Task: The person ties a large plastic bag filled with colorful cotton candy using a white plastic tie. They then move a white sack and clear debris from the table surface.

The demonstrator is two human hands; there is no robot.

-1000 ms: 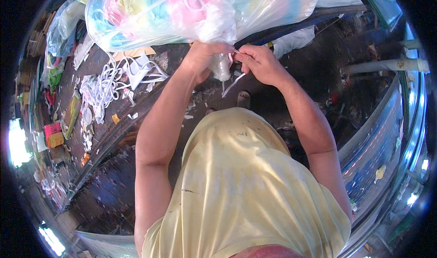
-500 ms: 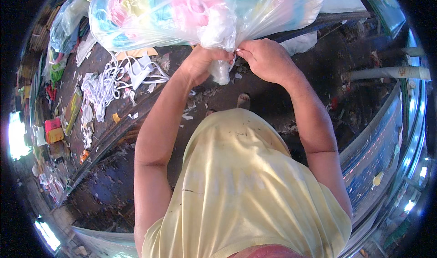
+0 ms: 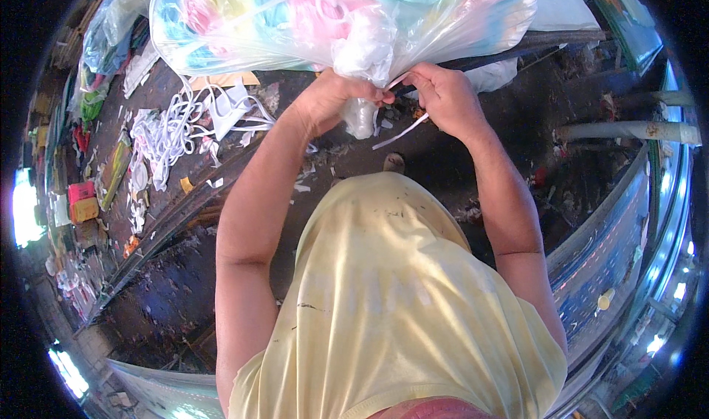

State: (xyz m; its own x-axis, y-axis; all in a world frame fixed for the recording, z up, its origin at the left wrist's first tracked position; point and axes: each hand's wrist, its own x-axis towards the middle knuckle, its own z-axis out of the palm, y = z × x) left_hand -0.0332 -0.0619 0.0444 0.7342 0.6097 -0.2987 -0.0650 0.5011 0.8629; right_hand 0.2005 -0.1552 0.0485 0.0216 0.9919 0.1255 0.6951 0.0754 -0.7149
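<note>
A large clear plastic bag packed with soft pink, blue, yellow and green bundles lies at the top of the view. Its mouth is gathered into a twisted neck, and the crumpled end hangs toward me. My left hand is closed around this neck. In my right hand, the thumb and fingers pinch a thin white strip. One part of the strip runs taut to the left hand's fingertips at the neck; its loose end dangles below the right hand.
White cords lie tangled at the left, beside paper scraps on a dark, littered surface. A red and yellow box stands farther left. At the right, a pale pipe juts inward above a blue patterned panel.
My right hand has moved slightly right and down, away from the neck, drawing the white strip out into view. My left hand keeps its hold, shifted slightly right.
</note>
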